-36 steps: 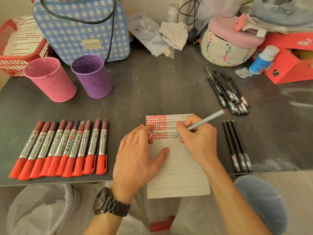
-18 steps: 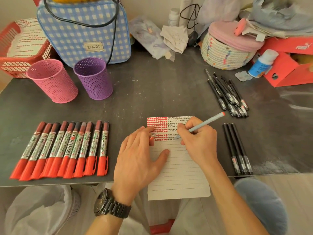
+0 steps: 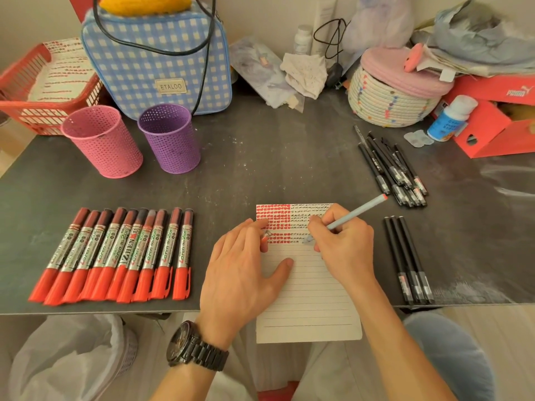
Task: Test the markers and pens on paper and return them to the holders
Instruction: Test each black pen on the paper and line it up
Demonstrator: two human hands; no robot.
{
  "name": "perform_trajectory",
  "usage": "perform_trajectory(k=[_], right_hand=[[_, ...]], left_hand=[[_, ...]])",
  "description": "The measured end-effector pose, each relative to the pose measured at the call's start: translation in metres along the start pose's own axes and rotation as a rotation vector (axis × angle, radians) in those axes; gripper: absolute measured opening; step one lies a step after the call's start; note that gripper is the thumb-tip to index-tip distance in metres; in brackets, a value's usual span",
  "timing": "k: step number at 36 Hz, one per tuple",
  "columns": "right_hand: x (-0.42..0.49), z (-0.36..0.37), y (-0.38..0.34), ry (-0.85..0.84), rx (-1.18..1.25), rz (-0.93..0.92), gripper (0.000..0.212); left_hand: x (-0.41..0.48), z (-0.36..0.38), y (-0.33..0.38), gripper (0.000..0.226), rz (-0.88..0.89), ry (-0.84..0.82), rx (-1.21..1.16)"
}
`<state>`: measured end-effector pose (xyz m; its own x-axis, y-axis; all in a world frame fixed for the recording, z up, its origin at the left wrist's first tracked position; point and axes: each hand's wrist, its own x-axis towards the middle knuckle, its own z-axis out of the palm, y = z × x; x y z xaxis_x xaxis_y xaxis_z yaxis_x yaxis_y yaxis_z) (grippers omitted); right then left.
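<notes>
While the right hand [image 3: 344, 244] keeps its fingers curled round the pale blue pen [image 3: 357, 212], pinching it low with the tip on the last marked row of the lined paper [image 3: 307, 299], almost nothing has shifted in the past second: the tip stays on that row. The left hand [image 3: 246, 270] still lies spread and flat, pressing the sheet down; a small red-and-white piece [image 3: 266, 236], perhaps the cap, shows at its fingertips. This pen's test seems still under way. Just right of the writing hand lie three black pens [image 3: 408, 261], with a heap of black pens [image 3: 390, 169] beyond. Left of the flat hand lies a row of red markers [image 3: 115, 256]; farther off stand the pink holder [image 3: 104, 143] and purple holder [image 3: 170, 140], nothing showing above their rims.
</notes>
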<state>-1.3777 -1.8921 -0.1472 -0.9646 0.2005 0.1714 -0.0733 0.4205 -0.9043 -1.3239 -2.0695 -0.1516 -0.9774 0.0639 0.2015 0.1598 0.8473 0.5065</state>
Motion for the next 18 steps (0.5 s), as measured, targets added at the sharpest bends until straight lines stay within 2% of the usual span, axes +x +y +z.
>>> perform_trajectory(k=[5, 7, 9, 11, 15, 18], right_hand=[[-0.001, -0.004, -0.005, 0.12, 0.15, 0.044, 0.043], [-0.001, -0.007, -0.01, 0.151, 0.267, 0.091, 0.049], [0.0, -0.011, -0.014, 0.107, 0.421, 0.124, 0.049], [0.0, -0.017, -0.018, 0.028, 0.547, 0.141, 0.037], [-0.006, -0.028, -0.024, -0.076, 0.63, 0.141, 0.02], [-0.017, -0.028, -0.018, -0.121, 0.651, 0.151, 0.029]], left_hand=[[-0.001, -0.004, 0.004, 0.027, 0.007, 0.022, -0.038], [-0.002, -0.005, 0.005, 0.033, -0.012, 0.022, -0.086], [-0.002, -0.007, 0.006, 0.042, -0.005, 0.024, -0.117], [-0.003, -0.01, 0.006, 0.043, 0.002, 0.029, -0.135], [-0.004, -0.012, 0.006, 0.037, -0.01, 0.068, -0.165], [-0.006, -0.01, 0.003, 0.024, -0.017, 0.11, -0.17]])
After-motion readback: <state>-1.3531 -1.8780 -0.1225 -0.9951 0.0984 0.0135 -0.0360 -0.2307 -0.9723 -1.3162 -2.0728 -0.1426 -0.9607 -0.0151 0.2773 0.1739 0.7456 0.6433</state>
